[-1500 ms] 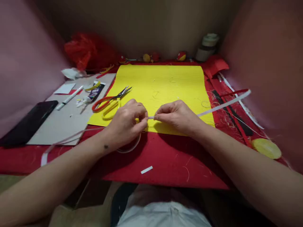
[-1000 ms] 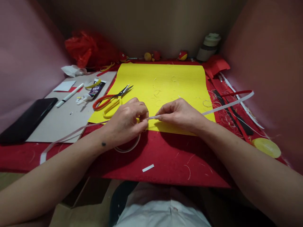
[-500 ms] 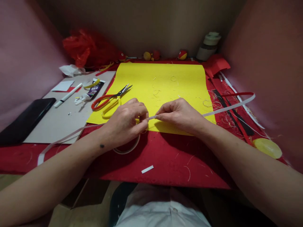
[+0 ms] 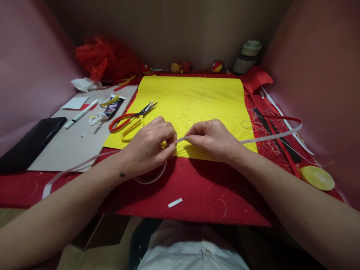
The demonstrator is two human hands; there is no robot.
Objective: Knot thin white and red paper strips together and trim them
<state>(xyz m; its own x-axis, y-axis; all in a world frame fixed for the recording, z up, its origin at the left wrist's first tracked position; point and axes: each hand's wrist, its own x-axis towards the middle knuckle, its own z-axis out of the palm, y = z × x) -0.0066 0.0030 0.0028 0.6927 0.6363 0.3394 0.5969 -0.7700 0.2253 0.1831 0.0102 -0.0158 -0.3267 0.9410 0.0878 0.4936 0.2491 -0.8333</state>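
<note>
A long narrow paper strip (image 4: pixel 270 138), whitish on the side I see, runs through both hands. My left hand (image 4: pixel 153 144) pinches it over the front part of the yellow corrugated sheet (image 4: pixel 194 97). A short way to the right, my right hand (image 4: pixel 212 137) grips it between thumb and forefinger, leaving a small stretch between the hands. Past my right wrist the strip loops back and shows red; its other end trails left beneath my left forearm. Scissors (image 4: pixel 135 120) with one red and one yellow handle lie on the sheet beside my left hand. A pale ring (image 4: pixel 152 182) is partly hidden under that hand.
On the left, a grey board (image 4: pixel 64 150) holds a glue tube (image 4: pixel 114 107), a white pen (image 4: pixel 81 113) and a black case (image 4: pixel 33 142). Several strips and threads lie right, near a yellow disc (image 4: pixel 317 178). A bottle (image 4: pixel 247 58) and red plastic bag (image 4: pixel 104 56) stand behind.
Both hands keep their pinch on the strip and have hardly moved. The loop at the right has dropped slightly.
</note>
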